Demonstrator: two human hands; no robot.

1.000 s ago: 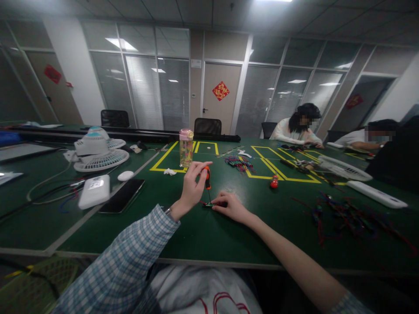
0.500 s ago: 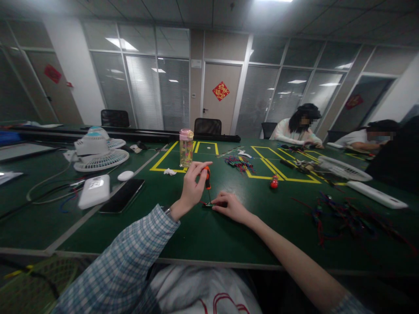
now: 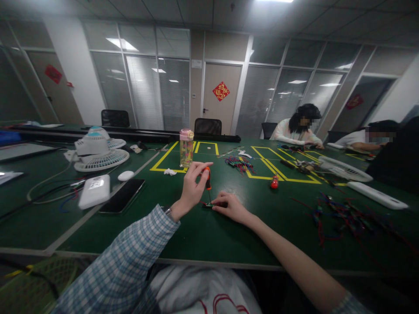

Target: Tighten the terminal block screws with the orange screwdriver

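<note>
My left hand (image 3: 194, 186) is closed on the orange and black handle of a screwdriver (image 3: 208, 179), its index finger reaching over the top. The screwdriver stands nearly upright, and its thin shaft runs down to a small green circuit board (image 3: 208, 205) lying on the green table (image 3: 183, 237). With thumb and fingers pinched, my right hand (image 3: 231, 206) holds the board's right end against the table. A bit of red wire shows at the board's left side. Whether the tip sits in a screw is too small to tell.
Beyond my hands stand a pink-lidded bottle (image 3: 186, 148) and a red object (image 3: 274, 182). Wired boards lie in piles at the right (image 3: 347, 218) and farther back (image 3: 239, 164). A phone (image 3: 122, 196), a white box (image 3: 94, 192) and a fan (image 3: 100, 150) are leftward. Two people sit far right.
Almost nothing differs. The screwdriver handle has shifted very slightly in my left hand, while my right hand and the circuit board stay in place.
</note>
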